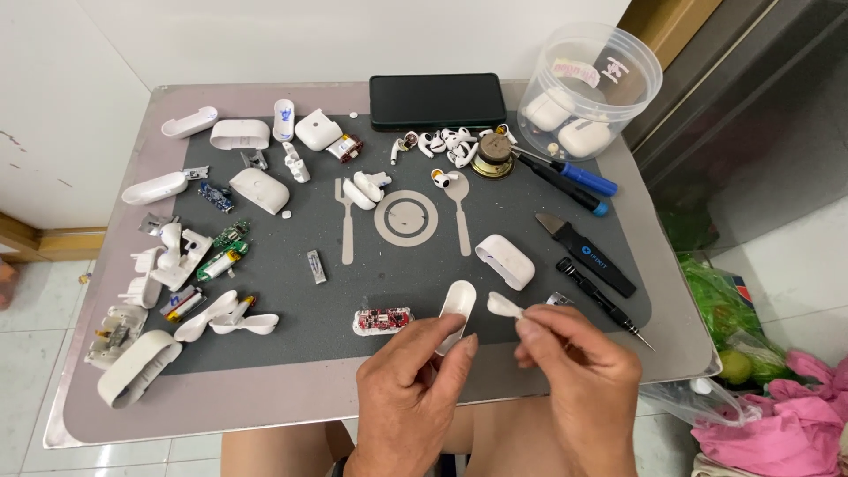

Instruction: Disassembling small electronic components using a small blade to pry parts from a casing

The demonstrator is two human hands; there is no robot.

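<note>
Looking down on a small table [106, 415] covered by a dark grey work mat [406, 291].

Left hand [411, 389] at about 6 o'clock of the mat: fingers closed around the lower end of a white oval shell piece [459, 300], which stands tilted, its upper end free.

Right hand [579, 375] just to the 3 o'clock side of the left: thumb and forefinger pinched on a small white curved piece [503, 306]. The two white pieces sit close together, a narrow gap between them.

Small red circuit board [382, 321] lies on the mat at 9 o'clock of the left hand, just beside the fingertips, not touched.

White case half [504, 261] rests at 12 o'clock of the right hand, near. Black screwdriver [605, 303] lies at 2 o'clock of the right hand, tip pointing toward the mat's near right corner; black pry tool [585, 254] beyond it.

Far edge, 12 o'clock: black phone [437, 102], face dark. At 1 o'clock, a clear round plastic tub [618, 66] with white cases inside; a blue-handled screwdriver [579, 177] in front of it.

Cluster of loose white earbuds [442, 146] below the phone. Left side of mat, 9 to 10 o'clock: scattered white case shells [240, 134] and a green circuit board [231, 237].
</note>
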